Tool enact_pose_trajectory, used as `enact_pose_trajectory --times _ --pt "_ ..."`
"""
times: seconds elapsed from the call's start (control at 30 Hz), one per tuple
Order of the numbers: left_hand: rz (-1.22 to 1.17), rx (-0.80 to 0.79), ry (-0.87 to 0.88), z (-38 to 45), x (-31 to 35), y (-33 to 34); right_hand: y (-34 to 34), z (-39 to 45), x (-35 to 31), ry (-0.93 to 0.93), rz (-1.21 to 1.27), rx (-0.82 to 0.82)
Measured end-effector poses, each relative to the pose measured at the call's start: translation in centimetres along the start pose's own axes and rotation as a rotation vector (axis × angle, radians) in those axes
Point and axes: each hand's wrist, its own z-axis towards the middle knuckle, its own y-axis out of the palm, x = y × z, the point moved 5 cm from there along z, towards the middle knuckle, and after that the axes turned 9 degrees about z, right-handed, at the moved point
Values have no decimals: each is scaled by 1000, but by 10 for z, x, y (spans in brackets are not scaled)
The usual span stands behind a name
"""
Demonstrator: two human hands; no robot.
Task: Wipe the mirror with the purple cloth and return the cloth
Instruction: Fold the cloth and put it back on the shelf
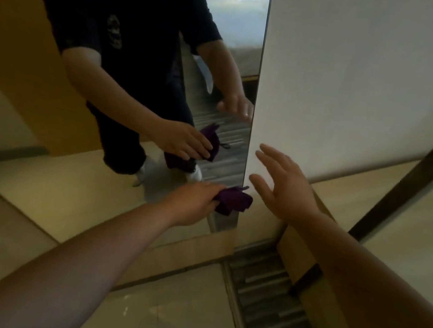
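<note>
A tall mirror (49,110) fills the left and middle of the head view, ending at a vertical edge beside a white wall. My left hand (192,202) grips a bunched purple cloth (232,200) low on the mirror, close to its right edge. The cloth seems to touch the glass, and its reflection shows just above. My right hand (285,185) hovers open, fingers spread, in front of the white wall just right of the mirror edge, holding nothing. The glass reflects a person in a dark T-shirt and dark trousers.
A white wall (361,87) stands right of the mirror. Below lie a tan floor (173,312) and a strip of grey striped carpet (268,298). A dark diagonal frame (419,171) crosses the right side. The mirror reflects a white bed.
</note>
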Motion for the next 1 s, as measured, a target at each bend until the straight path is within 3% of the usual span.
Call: enact_pose_trajectory --times 0.13,0.3,0.5,0.73,1.0 --pt "-72 -96 24 -28 37 -85 -70 -16 -83 -68 -31 -152" --pt "-132 -174 68 -59 96 -171 -138 -34 -153 -9 -131 -338" --pt "-111 -341 156 -76 169 -197 -193 -65 -174 115 -212 -401" --pt "12 -362 272 -75 263 -150 -238 -132 -119 334 -162 -583" --pt "-2 -242 226 6 370 -78 -306 -186 45 432 -48 -735"
